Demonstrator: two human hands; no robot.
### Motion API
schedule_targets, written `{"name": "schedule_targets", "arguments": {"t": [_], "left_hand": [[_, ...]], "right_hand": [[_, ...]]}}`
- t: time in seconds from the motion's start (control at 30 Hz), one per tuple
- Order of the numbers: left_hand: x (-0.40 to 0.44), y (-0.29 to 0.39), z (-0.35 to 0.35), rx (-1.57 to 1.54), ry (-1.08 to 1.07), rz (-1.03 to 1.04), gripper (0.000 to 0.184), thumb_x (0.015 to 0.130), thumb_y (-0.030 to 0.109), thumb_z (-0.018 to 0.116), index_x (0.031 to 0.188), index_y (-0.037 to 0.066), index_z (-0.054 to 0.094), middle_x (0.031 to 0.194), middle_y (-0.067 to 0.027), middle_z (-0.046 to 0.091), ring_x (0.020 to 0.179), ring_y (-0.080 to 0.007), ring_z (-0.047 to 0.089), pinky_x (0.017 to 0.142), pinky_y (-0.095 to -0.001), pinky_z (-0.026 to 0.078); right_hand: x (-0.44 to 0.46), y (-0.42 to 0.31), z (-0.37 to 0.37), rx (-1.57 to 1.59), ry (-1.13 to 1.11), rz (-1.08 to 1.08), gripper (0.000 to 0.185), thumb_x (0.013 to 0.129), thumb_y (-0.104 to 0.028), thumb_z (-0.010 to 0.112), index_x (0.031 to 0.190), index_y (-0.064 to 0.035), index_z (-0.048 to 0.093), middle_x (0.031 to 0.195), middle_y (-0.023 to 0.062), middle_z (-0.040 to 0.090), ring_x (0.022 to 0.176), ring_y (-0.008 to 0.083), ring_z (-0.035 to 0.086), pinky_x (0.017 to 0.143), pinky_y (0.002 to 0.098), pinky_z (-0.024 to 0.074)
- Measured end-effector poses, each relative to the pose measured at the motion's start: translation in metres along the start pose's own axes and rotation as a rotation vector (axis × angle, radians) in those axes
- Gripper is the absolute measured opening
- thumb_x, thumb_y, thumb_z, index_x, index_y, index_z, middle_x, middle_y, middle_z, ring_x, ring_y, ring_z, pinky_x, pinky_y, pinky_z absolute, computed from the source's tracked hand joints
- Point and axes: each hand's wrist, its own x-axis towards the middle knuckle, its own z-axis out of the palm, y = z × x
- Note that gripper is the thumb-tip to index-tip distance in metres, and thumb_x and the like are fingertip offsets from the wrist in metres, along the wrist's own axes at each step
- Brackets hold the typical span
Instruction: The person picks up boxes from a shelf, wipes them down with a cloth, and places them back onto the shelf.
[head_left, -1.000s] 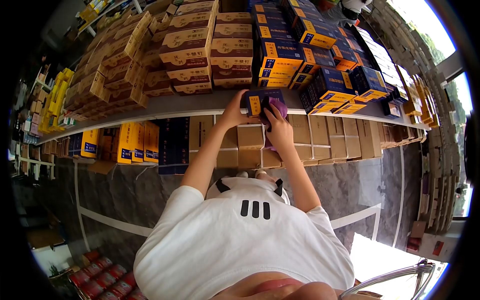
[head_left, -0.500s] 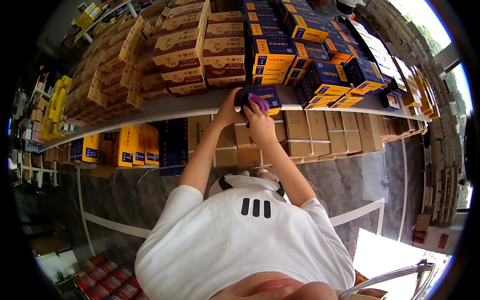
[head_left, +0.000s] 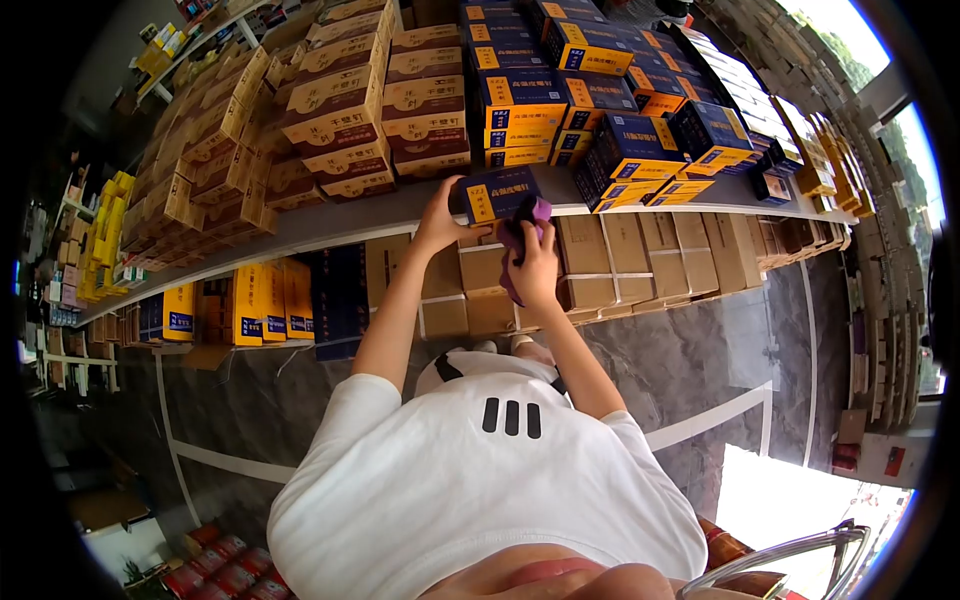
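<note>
L hand held closed dark-blue rect. cardbd box w/ orange label, contents hidden; R hand, just rt of L, gripped crumpled purple cloth.

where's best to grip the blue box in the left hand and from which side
Probably the left end of the blue box, coming from the left: its boxy shape offers flat faces there, and the left hand holds that end, while the purple cloth and right hand crowd its near right corner.

The head camera looks forward and down, close above the white shirt.
</note>
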Motion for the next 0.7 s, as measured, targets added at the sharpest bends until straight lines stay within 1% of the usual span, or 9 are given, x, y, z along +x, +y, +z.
{"name": "schedule_targets", "arguments": {"t": [0.13, 0.2, 0.27, 0.4, 0.47, 0.53, 0.6, 0.67, 0.7], "left_hand": [[0.0, 0.007, -0.003, -0.013, 0.027, 0.012, 0.099, 0.056, 0.036, 0.092, 0.135, 0.011, 0.039, 0.128, -0.0156, 0.056, 0.125, -0.0317, 0.05, 0.105, -0.0437, 0.04], [-0.002, 0.006, -0.002, 0.029, 0.014, -0.018, 0.101, 0.055, 0.037, 0.092, 0.136, 0.01, 0.038, 0.129, -0.0159, 0.055, 0.125, -0.032, 0.05, 0.104, -0.0433, 0.04], [-0.003, 0.01, -0.004, 0.085, 0.001, -0.063, 0.101, 0.055, 0.036, 0.092, 0.136, 0.01, 0.038, 0.129, -0.0161, 0.055, 0.125, -0.0318, 0.05, 0.103, -0.0427, 0.04], [-0.002, 0.006, 0.0, 0.02, 0.035, 0.029, 0.099, 0.056, 0.035, 0.092, 0.136, 0.011, 0.038, 0.13, -0.0162, 0.054, 0.125, -0.0309, 0.05, 0.103, -0.0426, 0.04], [-0.001, 0.004, -0.001, 0.04, 0.031, 0.01, 0.099, 0.057, 0.034, 0.092, 0.136, 0.01, 0.037, 0.129, -0.0165, 0.055, 0.123, -0.0312, 0.051, 0.103, -0.0423, 0.04], [-0.001, 0.006, -0.002, 0.034, 0.014, 0.007, 0.099, 0.057, 0.033, 0.092, 0.137, 0.011, 0.037, 0.129, -0.0167, 0.055, 0.123, -0.0315, 0.051, 0.103, -0.0427, 0.04], [-0.003, 0.008, -0.002, 0.025, 0.001, 0.001, 0.099, 0.057, 0.032, 0.092, 0.137, 0.011, 0.036, 0.129, -0.0168, 0.054, 0.123, -0.0318, 0.051, 0.103, -0.043, 0.04], [-0.003, 0.008, -0.002, 0.057, -0.001, -0.032, 0.099, 0.058, 0.032, 0.092, 0.137, 0.012, 0.036, 0.131, -0.0161, 0.053, 0.126, -0.032, 0.048, 0.104, -0.0445, 0.038], [-0.002, 0.009, -0.002, 0.053, -0.001, -0.028, 0.099, 0.058, 0.032, 0.092, 0.137, 0.012, 0.036, 0.131, -0.0161, 0.053, 0.126, -0.032, 0.048, 0.104, -0.0445, 0.038]], "right_hand": [[-0.025, 0.048, 0.065, -0.068, -0.281, 0.009, 0.048, 0.072, -0.006, 0.065, 0.117, -0.0071, 0.051, 0.121, 0.0215, 0.047, 0.078, 0.0436, 0.062, 0.066, 0.0492, 0.0543], [-0.045, 0.05, 0.07, 0.002, -0.259, -0.001, 0.048, 0.071, -0.005, 0.065, 0.117, -0.0064, 0.051, 0.12, 0.0213, 0.047, 0.082, 0.0436, 0.061, 0.068, 0.049, 0.054], [-0.057, 0.04, 0.062, 0.089, -0.108, -0.088, 0.05, 0.07, -0.004, 0.066, 0.118, -0.0066, 0.05, 0.118, 0.0183, 0.047, 0.081, 0.0431, 0.06, 0.067, 0.0494, 0.0533], [-0.039, 0.015, 0.041, 0.145, -0.003, -0.13, 0.054, 0.071, -0.004, 0.067, 0.121, -0.0069, 0.049, 0.122, 0.0183, 0.047, 0.089, 0.0429, 0.059, 0.068, 0.0495, 0.0524], [-0.031, 0.015, 0.042, 0.139, -0.018, -0.126, 0.057, 0.07, -0.003, 0.068, 0.123, -0.0066, 0.048, 0.123, 0.0183, 0.046, 0.089, 0.0425, 0.059, 0.068, 0.0487, 0.0524], [-0.03, 0.028, 0.05, -0.014, -0.124, -0.202, 0.059, 0.069, -0.002, 0.068, 0.123, -0.0071, 0.048, 0.124, 0.0179, 0.046, 0.085, 0.0423, 0.06, 0.067, 0.0479, 0.0526], [-0.038, 0.044, 0.054, 0.043, -0.249, 0.025, 0.054, 0.067, 0.0, 0.068, 0.119, -0.0077, 0.054, 0.121, 0.0184, 0.048, 0.089, 0.0407, 0.061, 0.07, 0.0459, 0.054], [-0.053, 0.057, 0.041, 0.031, -0.16, -0.175, 0.053, 0.066, 0.001, 0.067, 0.117, -0.0075, 0.056, 0.121, 0.0185, 0.049, 0.092, 0.0405, 0.061, 0.072, 0.0442, 0.0549], [-0.056, 0.058, 0.033, 0.026, -0.157, -0.176, 0.053, 0.066, 0.001, 0.067, 0.117, -0.0075, 0.056, 0.121, 0.0185, 0.049, 0.092, 0.0405, 0.061, 0.072, 0.0442, 0.0549]]}}
